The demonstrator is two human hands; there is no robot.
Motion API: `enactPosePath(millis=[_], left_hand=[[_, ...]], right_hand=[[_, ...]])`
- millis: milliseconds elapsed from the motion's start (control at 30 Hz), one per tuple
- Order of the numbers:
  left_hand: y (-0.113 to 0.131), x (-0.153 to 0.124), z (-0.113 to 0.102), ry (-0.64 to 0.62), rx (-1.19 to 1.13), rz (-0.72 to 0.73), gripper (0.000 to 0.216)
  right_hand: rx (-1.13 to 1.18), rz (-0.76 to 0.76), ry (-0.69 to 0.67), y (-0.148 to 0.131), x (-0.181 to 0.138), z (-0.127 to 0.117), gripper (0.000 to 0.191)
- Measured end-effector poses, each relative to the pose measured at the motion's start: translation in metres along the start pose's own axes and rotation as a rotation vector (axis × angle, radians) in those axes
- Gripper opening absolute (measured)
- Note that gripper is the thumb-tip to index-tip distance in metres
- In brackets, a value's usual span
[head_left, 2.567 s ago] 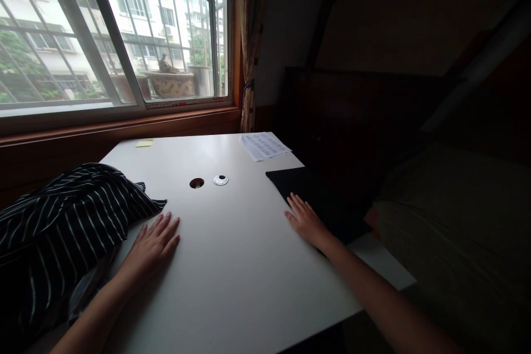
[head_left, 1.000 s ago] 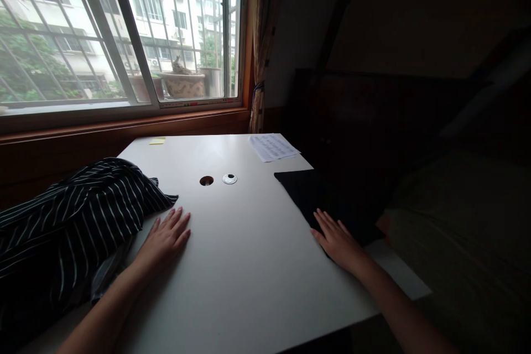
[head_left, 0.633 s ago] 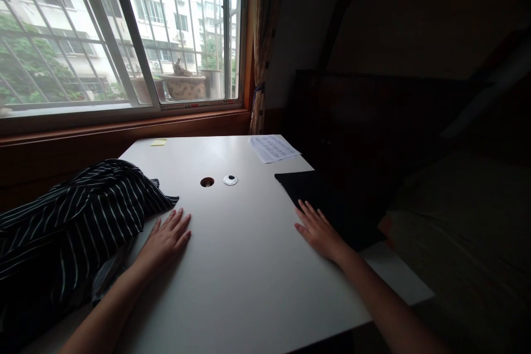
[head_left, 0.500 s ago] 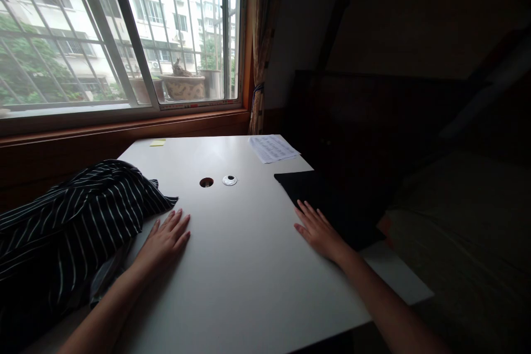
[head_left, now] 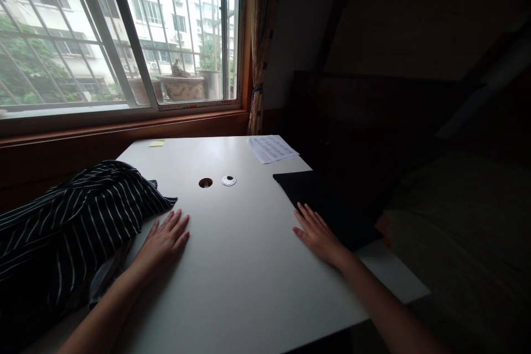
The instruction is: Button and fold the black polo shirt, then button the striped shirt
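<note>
Palm down on the white table (head_left: 240, 254), my left hand (head_left: 164, 240) lies flat with its fingers spread and holds nothing. Just beside it is a heap of black cloth with white stripes (head_left: 99, 204), its pointed corner close to my fingertips. My right hand (head_left: 317, 235) also rests flat and open, at the left edge of a dark flat sheet or cloth (head_left: 327, 199); its fingers reach to that edge. Whether the dark piece is fabric or a mat I cannot tell.
Sheets of printed paper (head_left: 271, 149) lie at the table's far right corner, a yellow sticky note (head_left: 156, 143) at the far left. Mid-table there is a round cable hole (head_left: 206, 183) beside a silvery round cover (head_left: 228, 181). Beyond stand a barred window and a tied curtain (head_left: 257, 66).
Both hands stay in place on the table. The whole view has shifted very slightly; nothing was taken hold of or let go.
</note>
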State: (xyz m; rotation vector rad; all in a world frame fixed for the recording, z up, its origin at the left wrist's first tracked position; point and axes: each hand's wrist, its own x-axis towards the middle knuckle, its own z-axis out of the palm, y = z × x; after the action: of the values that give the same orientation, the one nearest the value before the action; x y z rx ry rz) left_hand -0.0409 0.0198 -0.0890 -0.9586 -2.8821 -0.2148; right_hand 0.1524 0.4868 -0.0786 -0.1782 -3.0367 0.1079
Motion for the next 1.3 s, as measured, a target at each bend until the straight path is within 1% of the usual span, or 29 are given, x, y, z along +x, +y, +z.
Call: enactPosePath(millis=[133,267,433,500,567,633,667,733,800,833,867,933,967,1033,1133,1200,1233,1300], left_hand=[[-0.001,0.001,0.0,-0.01,-0.006,0.001,0.055],[-0.001,0.001,-0.001,-0.03,-0.003,-0.003,0.056],[0.002,0.0,-0.003,-0.024,-0.01,-0.005,0.056],[0.003,-0.001,-0.004,-0.011,-0.022,0.004,0.055],[0.004,-0.001,-0.009,0.014,-0.048,0.023,0.054],[0.004,-0.001,-0.019,0.088,-0.08,0.048,0.05],[0.003,-0.001,-0.026,0.16,-0.091,0.059,0.047],[-0.002,-0.002,-0.045,0.367,-0.091,0.056,0.041],[-0.012,-0.007,-0.068,0.586,-0.05,-0.009,0.038],[-0.019,-0.011,-0.079,0.669,-0.011,-0.061,0.038],[-0.028,-0.017,-0.089,0.72,0.039,-0.133,0.039],[-0.049,-0.03,-0.104,0.749,0.155,-0.287,0.046],[-0.06,-0.037,-0.108,0.753,0.196,-0.361,0.05],[-0.084,-0.053,-0.112,0.757,0.222,-0.461,0.053],[-0.112,-0.07,-0.112,0.693,0.218,-0.573,0.042],[-0.12,-0.076,-0.111,0.704,0.231,-0.633,0.037],[-0.12,-0.076,-0.112,0.727,0.239,-0.637,0.036],[-0.112,-0.071,-0.112,0.791,0.25,-0.569,0.034]], right_hand=[[0.015,0.004,-0.01,-0.005,-0.008,-0.001,0.066],[0.004,0.023,0.022,-0.011,-0.017,0.002,0.066],[0.077,0.124,0.038,-0.024,-0.028,0.01,0.068],[0.118,0.134,0.095,-0.033,-0.03,0.008,0.066],[0.147,0.068,0.197,-0.045,-0.028,0.002,0.06],[0.196,-0.043,0.292,-0.058,-0.023,-0.004,0.054],[0.23,-0.093,0.325,-0.064,-0.02,-0.006,0.051],[0.296,-0.161,0.369,-0.074,-0.014,-0.007,0.047],[0.336,-0.184,0.398,-0.081,-0.008,-0.005,0.044],[0.35,-0.186,0.408,-0.083,-0.007,-0.003,0.042],[0.363,-0.185,0.416,-0.085,-0.006,-0.001,0.041],[0.392,-0.176,0.43,-0.085,-0.006,0.002,0.038],[0.406,-0.172,0.433,-0.085,-0.007,0.002,0.037],[0.438,-0.164,0.427,-0.084,-0.009,0.001,0.035],[0.499,-0.147,0.397,-0.084,-0.012,-0.004,0.033],[0.536,-0.134,0.382,-0.085,-0.013,-0.007,0.032],[0.55,-0.128,0.376,-0.085,-0.013,-0.008,0.031],[0.568,-0.123,0.367,-0.086,-0.014,-0.01,0.03]])
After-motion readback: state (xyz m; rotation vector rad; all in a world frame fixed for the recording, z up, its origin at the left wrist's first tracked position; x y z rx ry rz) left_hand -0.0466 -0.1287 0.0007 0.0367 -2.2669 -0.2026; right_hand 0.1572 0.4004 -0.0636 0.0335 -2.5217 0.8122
